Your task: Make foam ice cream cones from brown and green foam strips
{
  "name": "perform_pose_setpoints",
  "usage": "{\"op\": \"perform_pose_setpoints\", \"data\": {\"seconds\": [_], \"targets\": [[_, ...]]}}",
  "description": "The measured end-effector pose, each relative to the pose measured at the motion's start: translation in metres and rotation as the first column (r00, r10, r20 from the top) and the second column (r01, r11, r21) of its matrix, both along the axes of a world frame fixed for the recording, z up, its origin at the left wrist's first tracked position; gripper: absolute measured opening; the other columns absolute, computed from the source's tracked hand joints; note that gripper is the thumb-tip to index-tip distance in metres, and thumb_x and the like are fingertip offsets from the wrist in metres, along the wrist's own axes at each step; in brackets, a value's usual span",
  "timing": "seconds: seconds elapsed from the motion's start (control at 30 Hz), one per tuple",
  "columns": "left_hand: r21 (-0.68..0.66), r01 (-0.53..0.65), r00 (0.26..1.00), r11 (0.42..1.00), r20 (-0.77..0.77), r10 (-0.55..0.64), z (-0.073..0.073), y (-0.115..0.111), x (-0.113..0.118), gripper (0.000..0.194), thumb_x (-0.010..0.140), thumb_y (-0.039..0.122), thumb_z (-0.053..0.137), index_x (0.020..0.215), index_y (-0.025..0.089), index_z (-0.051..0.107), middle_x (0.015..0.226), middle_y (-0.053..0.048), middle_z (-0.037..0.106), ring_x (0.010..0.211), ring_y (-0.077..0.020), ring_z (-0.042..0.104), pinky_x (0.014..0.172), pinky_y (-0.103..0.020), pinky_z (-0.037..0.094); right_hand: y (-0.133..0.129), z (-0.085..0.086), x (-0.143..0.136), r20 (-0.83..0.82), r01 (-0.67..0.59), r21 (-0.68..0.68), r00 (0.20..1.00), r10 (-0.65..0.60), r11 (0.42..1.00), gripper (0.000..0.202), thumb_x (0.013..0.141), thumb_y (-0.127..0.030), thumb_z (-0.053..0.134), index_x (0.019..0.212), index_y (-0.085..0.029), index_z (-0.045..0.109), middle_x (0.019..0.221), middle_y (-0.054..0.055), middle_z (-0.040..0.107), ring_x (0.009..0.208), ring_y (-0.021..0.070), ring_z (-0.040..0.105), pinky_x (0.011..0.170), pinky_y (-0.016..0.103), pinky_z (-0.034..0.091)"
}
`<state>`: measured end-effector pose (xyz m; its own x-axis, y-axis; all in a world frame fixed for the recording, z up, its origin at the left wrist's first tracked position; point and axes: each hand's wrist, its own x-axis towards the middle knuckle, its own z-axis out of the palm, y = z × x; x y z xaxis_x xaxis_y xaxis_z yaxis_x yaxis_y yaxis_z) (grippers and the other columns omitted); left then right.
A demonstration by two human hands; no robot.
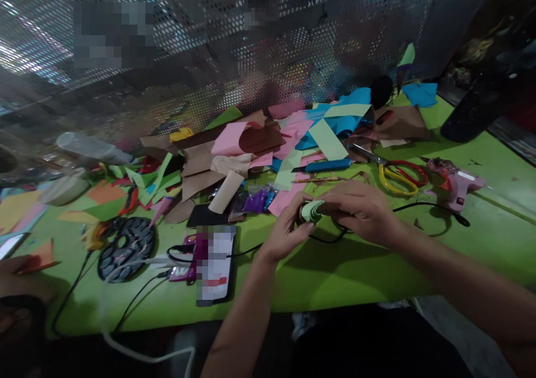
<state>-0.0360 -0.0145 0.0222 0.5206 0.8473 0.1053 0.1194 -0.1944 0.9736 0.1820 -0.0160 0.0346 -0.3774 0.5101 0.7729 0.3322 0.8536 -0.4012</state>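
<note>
A small roll of light green paper is held over the green table, between my two hands. My left hand is closed round the roll from the left, its thumb below and its fingers behind. From the right, my right hand pinches the roll's upper right edge with its fingertips. A dark piece shows at the roll's left side, partly hidden by my left fingers. Behind my hands lie light green strips and pink paper.
Red and yellow scissors and a pink glue gun lie to the right. A phone, a power strip and a black round tray are at the left. A cable runs beneath my hands. Another person's hand holds orange paper.
</note>
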Motion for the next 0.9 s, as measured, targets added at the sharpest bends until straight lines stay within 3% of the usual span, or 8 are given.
{"op": "perform_pose_setpoints", "data": {"seconds": [0.23, 0.53, 0.73, 0.9], "targets": [[-0.176, -0.02, 0.974, 0.984, 0.221, 0.059, -0.014, 0.006, 0.004, 0.039, 0.078, 0.048, 0.073, 0.102, 0.02, 0.062, 0.083, 0.0, 0.05, 0.071, -0.013, 0.044, 0.064, -0.026, 0.036, 0.004, 0.001, 0.001, 0.029, -0.007, -0.137, 1.0, 0.011, 0.991, 0.025, 0.093, -0.007, 0.058, 0.099, -0.023, 0.077, 0.102, 0.006, 0.082, 0.099, 0.021, 0.076, 0.088, 0.034, 0.06], [-0.412, -0.096, 0.95, 0.906, 0.235, 0.207, -0.003, 0.004, 0.013, 0.034, 0.065, 0.038, 0.072, 0.094, 0.02, 0.067, 0.077, 0.001, 0.054, 0.068, -0.0115, 0.048, 0.056, -0.021, 0.032, 0.009, 0.0, -0.001, -0.026, -0.071, -0.212, 0.997, 0.067, 0.975, 0.018, 0.093, -0.007, 0.06, 0.088, -0.019, 0.073, 0.094, 0.007, 0.078, 0.092, 0.0203, 0.074, 0.082, 0.032, 0.058], [-0.402, -0.113, 0.945, 0.909, 0.239, 0.223, -0.007, 0.008, 0.013, 0.035, 0.065, 0.039, 0.071, 0.093, 0.019, 0.069, 0.07, 0.002, 0.054, 0.058, -0.0081, 0.039, 0.052, -0.02, 0.027, 0.01, 0.0, 0.0, -0.041, -0.095, -0.256, 0.995, 0.087, 0.962, 0.015, 0.093, -0.01, 0.065, 0.084, -0.02, 0.071, 0.088, 0.005, 0.075, 0.086, 0.0176, 0.072, 0.078, 0.029, 0.057], [-0.4, -0.106, 0.937, 0.911, 0.266, 0.226, -0.013, 0.013, 0.015, 0.042, 0.067, 0.043, 0.07, 0.098, 0.015, 0.069, 0.064, 0.002, 0.054, 0.052, -0.0072, 0.036, 0.048, -0.021, 0.022, 0.01, -0.001, 0.001, 0.044, -0.027, -0.22, 0.998, 0.038, 0.975, 0.013, 0.095, -0.014, 0.064, 0.086, -0.019, 0.071, 0.092, 0.007, 0.075, 0.088, 0.0197, 0.072, 0.079, 0.031, 0.056]]}}
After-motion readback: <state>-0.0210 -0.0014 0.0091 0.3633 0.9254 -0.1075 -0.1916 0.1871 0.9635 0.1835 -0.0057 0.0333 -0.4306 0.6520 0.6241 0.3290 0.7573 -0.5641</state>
